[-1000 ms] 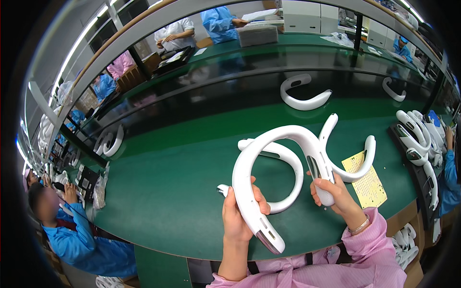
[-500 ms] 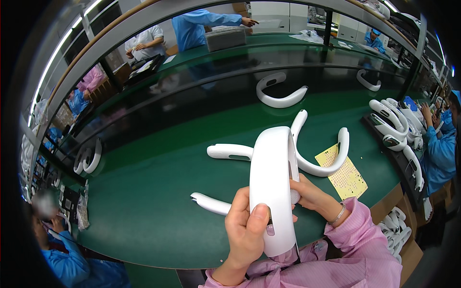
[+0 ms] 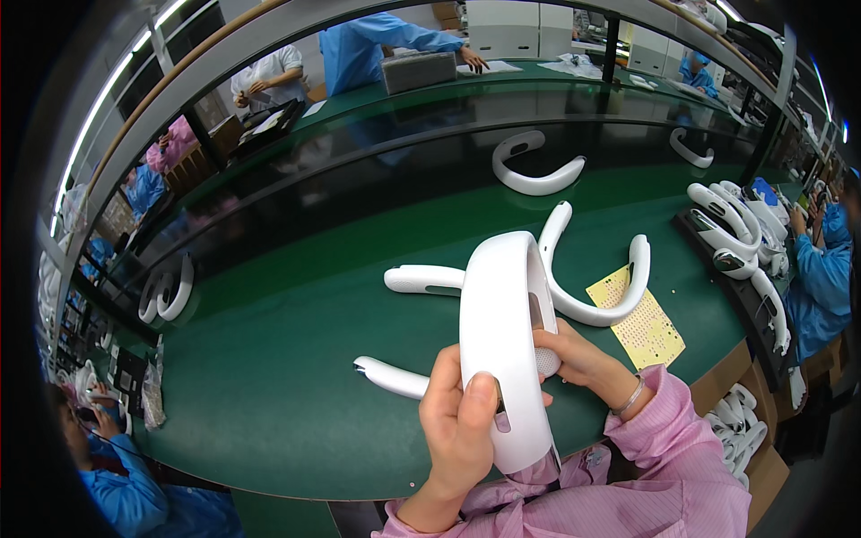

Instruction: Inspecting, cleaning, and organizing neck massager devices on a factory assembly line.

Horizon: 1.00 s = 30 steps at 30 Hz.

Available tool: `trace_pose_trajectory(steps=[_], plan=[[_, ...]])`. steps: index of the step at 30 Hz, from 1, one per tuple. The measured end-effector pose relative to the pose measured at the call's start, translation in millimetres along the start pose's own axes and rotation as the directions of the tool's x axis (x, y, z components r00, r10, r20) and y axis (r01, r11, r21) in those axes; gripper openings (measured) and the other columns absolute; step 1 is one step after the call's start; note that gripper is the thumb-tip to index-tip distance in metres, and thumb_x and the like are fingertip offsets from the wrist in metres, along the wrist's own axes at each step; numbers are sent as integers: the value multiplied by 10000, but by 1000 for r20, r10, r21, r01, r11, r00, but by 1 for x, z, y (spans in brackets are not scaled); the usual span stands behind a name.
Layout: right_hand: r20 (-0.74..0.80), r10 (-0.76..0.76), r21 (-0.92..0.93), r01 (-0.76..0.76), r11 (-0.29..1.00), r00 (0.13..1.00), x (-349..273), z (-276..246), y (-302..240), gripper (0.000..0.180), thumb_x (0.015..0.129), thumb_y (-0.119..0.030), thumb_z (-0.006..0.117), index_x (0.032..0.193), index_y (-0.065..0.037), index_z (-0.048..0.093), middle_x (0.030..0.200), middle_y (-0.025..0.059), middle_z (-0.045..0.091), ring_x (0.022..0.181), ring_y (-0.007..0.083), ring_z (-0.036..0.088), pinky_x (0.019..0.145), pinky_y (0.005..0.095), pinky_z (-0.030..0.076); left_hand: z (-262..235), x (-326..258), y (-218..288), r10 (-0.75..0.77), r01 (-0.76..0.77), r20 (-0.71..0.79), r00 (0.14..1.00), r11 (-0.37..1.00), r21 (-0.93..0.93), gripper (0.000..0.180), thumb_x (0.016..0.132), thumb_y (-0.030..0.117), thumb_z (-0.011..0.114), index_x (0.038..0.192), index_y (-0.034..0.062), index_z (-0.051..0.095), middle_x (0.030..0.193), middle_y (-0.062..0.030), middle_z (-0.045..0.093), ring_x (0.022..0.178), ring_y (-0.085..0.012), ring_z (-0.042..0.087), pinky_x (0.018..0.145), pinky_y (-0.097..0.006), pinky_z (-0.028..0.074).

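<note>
My left hand (image 3: 457, 430) grips the near arm of a white U-shaped neckband device (image 3: 502, 332), thumb on its outer face. My right hand (image 3: 574, 359) holds the device's other arm from the right, fingers curled on its inner side. The device is raised edge-on above the green table (image 3: 296, 377). Behind it on the table lies a second white U-shaped neckband (image 3: 408, 280), partly hidden by the held one. A third neckband (image 3: 596, 287) lies just right, resting partly on a yellow perforated sheet (image 3: 641, 318).
Another white neckband (image 3: 536, 166) lies farther back, one more (image 3: 691, 148) at the back right, and two (image 3: 166, 291) at the left. A dark tray (image 3: 740, 238) at the right holds several neckbands. People in blue and pink coats work around the benches.
The held neckband has been turned from lying open and flat to edge-on, and both hands have drawn it closer. The view has shifted slightly left across the table.
</note>
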State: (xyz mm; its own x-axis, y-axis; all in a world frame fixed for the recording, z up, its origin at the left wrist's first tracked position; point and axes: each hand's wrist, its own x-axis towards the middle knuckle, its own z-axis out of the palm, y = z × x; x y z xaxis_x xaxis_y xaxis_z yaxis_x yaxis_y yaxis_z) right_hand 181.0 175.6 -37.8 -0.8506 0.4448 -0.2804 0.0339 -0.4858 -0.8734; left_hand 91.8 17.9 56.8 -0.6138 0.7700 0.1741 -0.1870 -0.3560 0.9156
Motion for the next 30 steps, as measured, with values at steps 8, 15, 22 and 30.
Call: trace_pose_trajectory(steps=[8, 15, 22, 30], plan=[[-180, -286, -290, 227, 930, 941, -1, -4, -4, 401, 819, -165, 635, 1130, 29, 472, 989, 126, 574, 825, 172, 609, 764, 288, 493, -8, -2, -11, -73, 124, 229, 971, 969, -215, 466, 882, 238, 519, 1184, -75, 353, 1016, -261, 571, 808, -292, 645, 678, -384, 550], [55, -588, -430, 551, 715, 807, -86, 43, -25, 417, 823, -111, 602, 1197, 8, 461, 1003, 124, 566, 848, 168, 608, 756, 279, 477, -4, -9, -35, -4, 32, 159, 987, 984, -173, 587, 836, 282, 631, 1229, -58, 357, 1115, -228, 562, 1003, -242, 579, 866, -336, 463], [73, -446, -619, 391, 682, 892, -107, 73, -38, 434, 826, -140, 599, 1210, 4, 457, 839, 129, 637, 688, 225, 644, 622, 302, 501, 4, -12, -34, -9, 34, 189, 982, 991, -132, 604, 837, 313, 624, 1220, -66, 351, 1107, -252, 555, 999, -268, 581, 844, -360, 480], [20, -557, -713, 402, 575, 831, -104, 80, -26, 446, 806, -204, 608, 1167, 17, 466, 804, 173, 625, 654, 297, 646, 583, 338, 513, 6, -18, -36, 56, -44, 176, 983, 996, -76, 601, 858, 358, 589, 1193, -74, 338, 1076, -244, 559, 1003, -294, 579, 834, -363, 477]])
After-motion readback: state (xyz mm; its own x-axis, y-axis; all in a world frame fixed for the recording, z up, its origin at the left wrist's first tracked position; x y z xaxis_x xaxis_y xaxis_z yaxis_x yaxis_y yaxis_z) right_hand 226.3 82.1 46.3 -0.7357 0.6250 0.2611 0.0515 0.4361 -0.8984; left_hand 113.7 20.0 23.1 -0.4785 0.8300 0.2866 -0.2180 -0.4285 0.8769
